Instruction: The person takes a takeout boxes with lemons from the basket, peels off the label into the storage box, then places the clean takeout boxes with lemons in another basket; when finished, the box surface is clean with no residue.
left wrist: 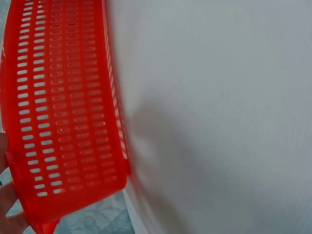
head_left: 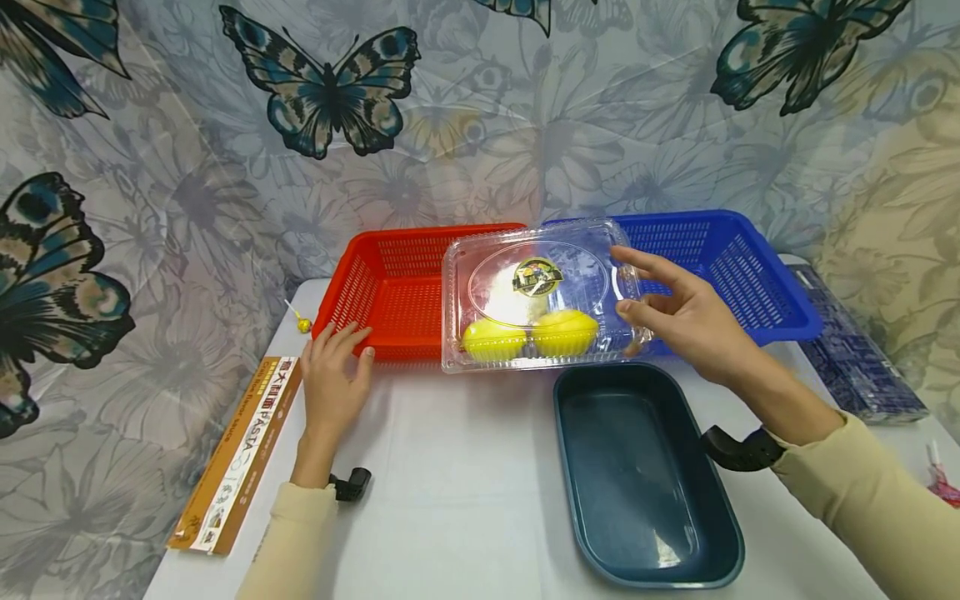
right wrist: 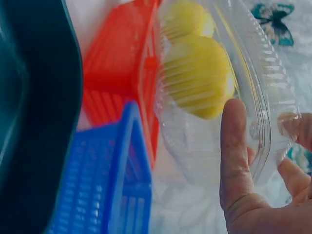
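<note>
My right hand [head_left: 690, 325] holds a clear plastic clamshell box [head_left: 491, 275] by its right end, thumb on the near side. Two yellow, rounded, lemon-like pieces [head_left: 566, 333] lie along the box's lower edge, also seen through the plastic in the right wrist view. The box is tilted, its label facing up, in front of the red basket [head_left: 397, 346] and the blue basket [head_left: 750, 267], hiding part of both. My left hand [head_left: 333, 383] rests with loosely extended fingers on the red basket's near left corner. Its fingertips [left wrist: 6, 195] show at the rim.
A dark teal tub [head_left: 637, 467] stands before the blue basket, under my right forearm. On the left lies a long pasta box [head_left: 236, 458]. A small yellow ball-shaped item [head_left: 303, 324] is at the left edge. A dark blue patterned packet [head_left: 862, 358] lies on the right.
</note>
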Demonstrator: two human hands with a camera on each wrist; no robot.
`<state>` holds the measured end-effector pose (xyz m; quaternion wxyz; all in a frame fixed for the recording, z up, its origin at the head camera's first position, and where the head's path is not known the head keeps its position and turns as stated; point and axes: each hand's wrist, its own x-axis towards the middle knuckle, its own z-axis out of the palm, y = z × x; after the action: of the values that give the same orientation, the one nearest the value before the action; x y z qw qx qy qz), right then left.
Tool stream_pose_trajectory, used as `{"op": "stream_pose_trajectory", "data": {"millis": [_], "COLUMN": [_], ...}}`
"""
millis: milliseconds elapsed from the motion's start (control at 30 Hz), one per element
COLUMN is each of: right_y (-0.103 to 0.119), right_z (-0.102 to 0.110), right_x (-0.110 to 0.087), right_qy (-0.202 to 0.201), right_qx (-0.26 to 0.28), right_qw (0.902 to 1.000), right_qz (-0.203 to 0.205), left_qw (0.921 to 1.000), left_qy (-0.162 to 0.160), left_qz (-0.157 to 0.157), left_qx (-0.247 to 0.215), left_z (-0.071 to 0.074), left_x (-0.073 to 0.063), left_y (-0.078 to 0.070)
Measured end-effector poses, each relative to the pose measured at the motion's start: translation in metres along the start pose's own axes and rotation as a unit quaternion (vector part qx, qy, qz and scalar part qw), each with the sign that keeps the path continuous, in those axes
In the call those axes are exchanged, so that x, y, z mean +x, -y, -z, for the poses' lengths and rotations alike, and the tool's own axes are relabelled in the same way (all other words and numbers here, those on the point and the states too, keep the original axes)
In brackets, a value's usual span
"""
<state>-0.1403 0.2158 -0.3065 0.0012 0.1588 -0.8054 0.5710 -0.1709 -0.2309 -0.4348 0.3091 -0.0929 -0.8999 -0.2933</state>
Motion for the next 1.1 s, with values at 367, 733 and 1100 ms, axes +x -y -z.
{"op": "stream_pose_trajectory", "data": {"millis": [367, 733, 1100], "right_y": [0.009, 0.010, 0.002], "right_z": [-0.031, -0.055, -0.078], "right_x": [-0.017, -0.035, -0.055], "right_qy": [0.015, 0.051, 0.071], "right_qx": [-0.010, 0.036, 0.037], "right_qw": [0.9998, 0.9980, 0.9968], "right_qz": [0.009, 0.010, 0.001], "left_qw": [0.9995, 0.9992, 0.9989], "left_qy": [0.001, 0.005, 0.011], "left_qz": [-0.032, -0.040, -0.042], "left_qx": [-0.008, -0.010, -0.014], "left_z": [0.000, 0.001, 0.002], "left_x": [-0.001, -0.001, -0.001], "left_y": [0.011, 0.014, 0.016]}}
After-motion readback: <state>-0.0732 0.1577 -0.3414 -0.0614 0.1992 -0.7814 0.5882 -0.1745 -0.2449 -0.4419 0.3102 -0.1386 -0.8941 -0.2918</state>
